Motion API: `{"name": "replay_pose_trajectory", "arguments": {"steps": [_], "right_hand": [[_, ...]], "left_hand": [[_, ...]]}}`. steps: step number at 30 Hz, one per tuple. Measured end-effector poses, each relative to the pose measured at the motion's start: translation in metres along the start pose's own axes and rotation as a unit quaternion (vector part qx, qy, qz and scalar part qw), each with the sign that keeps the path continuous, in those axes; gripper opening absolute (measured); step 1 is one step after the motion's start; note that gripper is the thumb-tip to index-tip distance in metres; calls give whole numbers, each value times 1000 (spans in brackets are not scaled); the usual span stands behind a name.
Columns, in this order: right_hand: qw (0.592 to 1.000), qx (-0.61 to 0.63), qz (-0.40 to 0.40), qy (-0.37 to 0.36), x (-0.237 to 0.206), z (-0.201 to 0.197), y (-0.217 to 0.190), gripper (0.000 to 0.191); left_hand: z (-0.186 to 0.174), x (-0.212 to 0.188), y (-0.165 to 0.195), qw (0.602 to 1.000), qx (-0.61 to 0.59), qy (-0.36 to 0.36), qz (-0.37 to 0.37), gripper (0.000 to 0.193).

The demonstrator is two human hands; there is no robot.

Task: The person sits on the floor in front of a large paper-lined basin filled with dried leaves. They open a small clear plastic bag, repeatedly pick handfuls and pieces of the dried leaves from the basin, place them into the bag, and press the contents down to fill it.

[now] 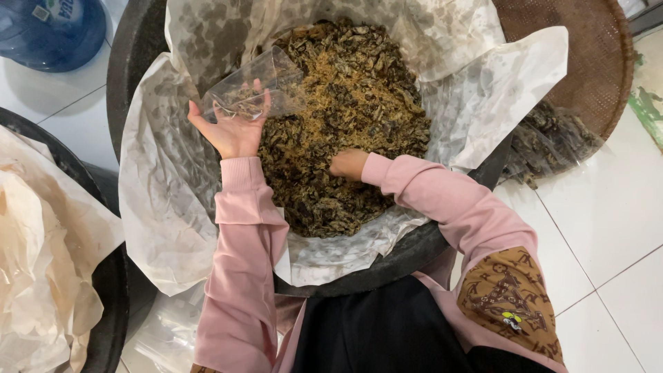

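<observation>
Nearest: black garment across the lap, pink sleeves (242, 276) running up from bottom of frame, brown patterned cloth (507, 297) draped over right forearm.

Right hand (347, 164) pushed down into the dried mix (352, 103), fingers buried out of sight; cannot tell whether spread or closed, or what they hold. Only knuckles and back of hand visible, near the middle of the pile.

Left hand (235, 128) raised palm-up at left side of the pile, fingers closed around the rim end of a clear plastic bag (255, 90). Bag tilted, mouth held open, some dark flakes already inside. Bag sits over left edge of the mix, just above the liner.

Mix: dark shrivelled pieces with tan shreds on top, heaped in a big black tub (407, 255) lined with stained white paper (159, 207), paper folded out over the rim.

Left of frame: second black tub (114, 304) with crumpled pale paper inside. Right: filled clear bags of the same dark stuff (552, 141) lying on white floor tiles, touching a round brown woven tray (594, 62). Far top left: blue water jug (52, 31).
</observation>
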State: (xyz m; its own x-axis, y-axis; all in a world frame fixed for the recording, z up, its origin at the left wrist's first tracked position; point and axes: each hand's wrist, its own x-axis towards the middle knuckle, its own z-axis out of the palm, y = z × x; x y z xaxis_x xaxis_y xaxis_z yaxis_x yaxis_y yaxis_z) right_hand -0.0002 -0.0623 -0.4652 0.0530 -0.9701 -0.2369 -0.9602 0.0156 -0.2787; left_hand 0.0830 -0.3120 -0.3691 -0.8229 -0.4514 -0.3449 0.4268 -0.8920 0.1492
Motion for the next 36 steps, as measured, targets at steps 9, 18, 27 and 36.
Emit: {"name": "replay_pose_trajectory", "arguments": {"steps": [9, 18, 27, 36], "right_hand": [[996, 78, 47, -11, -4, -32, 10, 22], [997, 64, -20, -37, -7, -25, 9, 38], [996, -81, -38, 10, 0, -6, -2, 9], [996, -75, -35, -26, 4, 4, -7, 8]], "left_hand": [[-2, 2, 0, 1000, 3, -5, 6, 80], [-4, 2, -2, 1000, -6, -7, -2, 81], [-3, 1, 0, 1000, -4, 13, -2, 78], [-1, 0, 4, 1000, -14, 21, 4, 78]]}}
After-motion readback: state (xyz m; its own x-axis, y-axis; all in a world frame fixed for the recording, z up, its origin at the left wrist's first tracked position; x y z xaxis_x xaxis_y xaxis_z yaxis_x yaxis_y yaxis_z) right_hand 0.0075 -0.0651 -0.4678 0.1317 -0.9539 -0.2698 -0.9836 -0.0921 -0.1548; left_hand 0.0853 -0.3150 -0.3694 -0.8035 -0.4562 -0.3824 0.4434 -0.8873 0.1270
